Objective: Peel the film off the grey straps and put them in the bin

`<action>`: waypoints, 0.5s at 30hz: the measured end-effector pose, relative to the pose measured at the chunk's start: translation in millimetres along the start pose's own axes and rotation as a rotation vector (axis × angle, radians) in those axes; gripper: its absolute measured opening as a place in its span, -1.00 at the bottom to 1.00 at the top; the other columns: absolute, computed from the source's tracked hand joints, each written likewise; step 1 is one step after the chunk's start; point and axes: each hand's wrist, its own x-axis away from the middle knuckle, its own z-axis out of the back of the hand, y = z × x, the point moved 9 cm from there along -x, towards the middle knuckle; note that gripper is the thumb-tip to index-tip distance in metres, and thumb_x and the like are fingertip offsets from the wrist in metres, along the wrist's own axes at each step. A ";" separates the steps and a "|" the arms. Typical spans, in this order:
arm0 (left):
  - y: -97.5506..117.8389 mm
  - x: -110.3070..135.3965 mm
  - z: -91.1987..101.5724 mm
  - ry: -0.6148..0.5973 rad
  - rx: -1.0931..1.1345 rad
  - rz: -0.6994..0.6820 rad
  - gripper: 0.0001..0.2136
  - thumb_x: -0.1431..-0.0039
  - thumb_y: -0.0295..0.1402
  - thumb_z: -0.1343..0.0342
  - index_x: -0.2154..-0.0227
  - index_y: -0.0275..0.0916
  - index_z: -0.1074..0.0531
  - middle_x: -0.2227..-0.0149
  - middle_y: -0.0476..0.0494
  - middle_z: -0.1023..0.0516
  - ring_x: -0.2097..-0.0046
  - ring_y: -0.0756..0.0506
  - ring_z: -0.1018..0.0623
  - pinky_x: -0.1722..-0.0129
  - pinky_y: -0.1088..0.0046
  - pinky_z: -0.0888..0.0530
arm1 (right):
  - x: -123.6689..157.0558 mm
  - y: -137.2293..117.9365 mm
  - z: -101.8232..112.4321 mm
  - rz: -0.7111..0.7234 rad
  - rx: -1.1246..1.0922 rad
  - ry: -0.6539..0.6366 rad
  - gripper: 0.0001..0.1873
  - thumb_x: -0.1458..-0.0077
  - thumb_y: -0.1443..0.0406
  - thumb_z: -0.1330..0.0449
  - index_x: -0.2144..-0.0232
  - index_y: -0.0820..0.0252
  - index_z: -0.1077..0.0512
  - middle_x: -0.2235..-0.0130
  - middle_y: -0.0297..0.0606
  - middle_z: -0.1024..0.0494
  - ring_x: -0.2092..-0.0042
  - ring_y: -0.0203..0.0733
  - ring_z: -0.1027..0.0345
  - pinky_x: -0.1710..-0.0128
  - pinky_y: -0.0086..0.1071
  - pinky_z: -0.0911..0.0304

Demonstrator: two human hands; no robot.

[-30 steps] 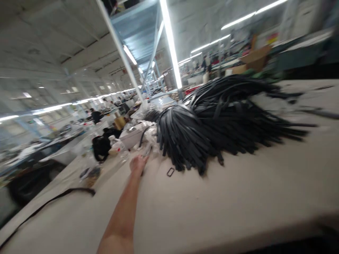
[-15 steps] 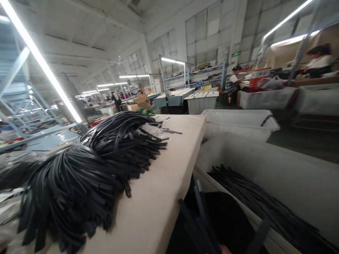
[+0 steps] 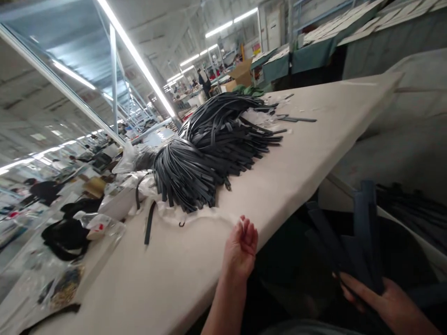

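My right hand (image 3: 379,298), low on the right beyond the table edge, grips a bundle of flat dark strips (image 3: 366,232), their ends fanned upward. Over the front edge of the table (image 3: 296,163) is my left hand (image 3: 242,249), fingers curled together. A faint pale line runs from its fingertips toward a small dark hook-shaped piece (image 3: 181,224); whether the hand pinches it, I cannot make out. Farther along the table lies a big pile of black strips (image 3: 213,149), with clear plastic (image 3: 127,158) beside it. One loose black strip (image 3: 150,223) lies nearer me.
On the left are a black looped item (image 3: 66,237) and a clear bag of small pieces (image 3: 68,284). To the right stands a pale bin (image 3: 394,139) with dark strips in it. People and other worktables are in the background.
My view has swung right-to-left and tilted, so the table's left part now shows. My left hand has come into view over the table; my right hand with the strips shows more fully.
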 end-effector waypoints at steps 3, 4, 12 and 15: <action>-40.9 12.5 0.4 -0.081 -0.101 0.125 -0.91 -0.15 -0.38 -0.24 0.30 -0.29 -0.54 0.35 -0.14 -0.65 0.37 -0.04 -0.63 0.23 0.39 -0.58 | 13.3 -11.5 4.9 -0.072 -0.030 -0.006 -0.43 0.05 -0.20 -0.16 0.73 0.11 -0.40 0.67 -0.21 -0.43 0.61 -0.09 -0.34 0.62 -0.33 -0.32; -48.5 15.6 2.7 -0.101 -0.128 0.150 -0.88 -0.10 -0.36 -0.28 0.32 -0.29 -0.54 0.33 -0.15 -0.65 0.35 -0.06 -0.64 0.22 0.37 -0.58 | 17.6 -16.5 7.9 -0.083 -0.037 0.007 -0.44 0.08 -0.20 -0.18 0.70 0.11 -0.42 0.67 -0.22 -0.42 0.61 -0.10 -0.32 0.62 -0.33 -0.31; -67.9 22.2 21.4 -0.047 -0.156 0.165 -0.75 0.12 -0.31 -0.43 0.47 -0.27 -0.47 0.40 -0.04 -0.60 0.33 -0.06 -0.62 0.19 0.36 -0.54 | 41.8 -55.7 8.8 0.007 0.033 -0.034 -0.60 0.06 -0.06 -0.24 0.60 0.13 -0.52 0.59 -0.26 -0.51 0.51 -0.04 -0.41 0.54 -0.36 -0.37; -70.8 24.4 20.9 -0.028 -0.167 0.200 -0.76 0.08 -0.29 -0.40 0.45 -0.28 -0.46 0.36 -0.05 -0.60 0.33 -0.07 -0.63 0.21 0.36 -0.53 | 40.6 -67.9 -1.4 0.101 0.065 -0.077 -0.64 -0.04 0.02 -0.20 0.61 0.13 -0.47 0.57 -0.29 -0.52 0.48 -0.06 -0.43 0.53 -0.38 -0.35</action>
